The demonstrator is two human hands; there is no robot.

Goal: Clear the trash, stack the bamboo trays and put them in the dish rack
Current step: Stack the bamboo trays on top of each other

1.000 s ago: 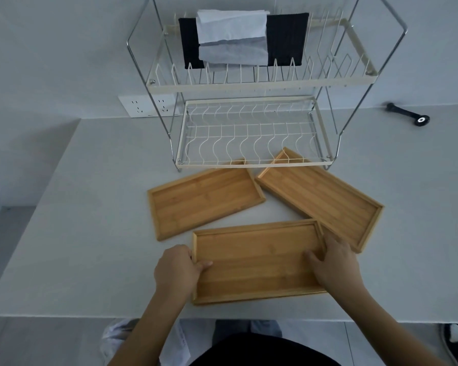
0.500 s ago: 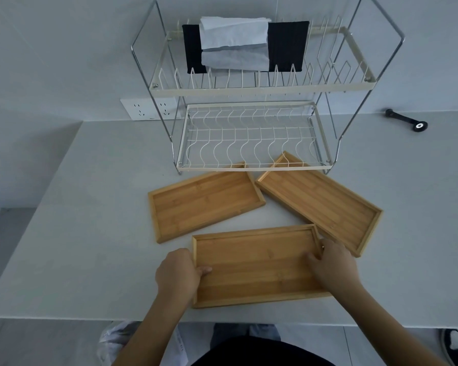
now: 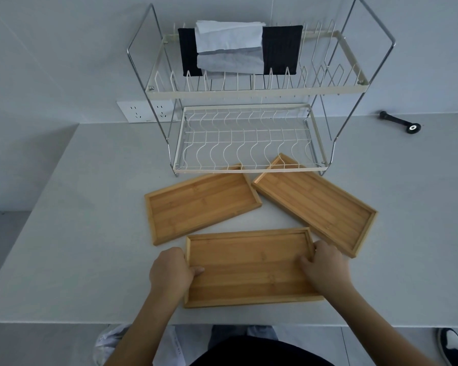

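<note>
Three bamboo trays lie on the pale counter. The nearest tray (image 3: 249,265) sits at the front edge, with my left hand (image 3: 169,273) gripping its left end and my right hand (image 3: 325,268) gripping its right end, thumbs inside the rim. A second tray (image 3: 201,204) lies angled behind it on the left. The third tray (image 3: 315,204) lies angled on the right, its far corner under the rack's lower shelf. The two-tier wire dish rack (image 3: 249,170) stands at the back against the wall.
Black and white cloths (image 3: 238,51) hang over the rack's top tier. A small black tool (image 3: 399,122) lies at the back right of the counter. A wall socket (image 3: 146,112) sits behind the rack's left leg. A white plastic bag (image 3: 109,344) is on the floor below.
Both hands have stayed on the ends of the nearest tray. The tray sits slightly nearer the front edge in view; the camera has tilted a little.
</note>
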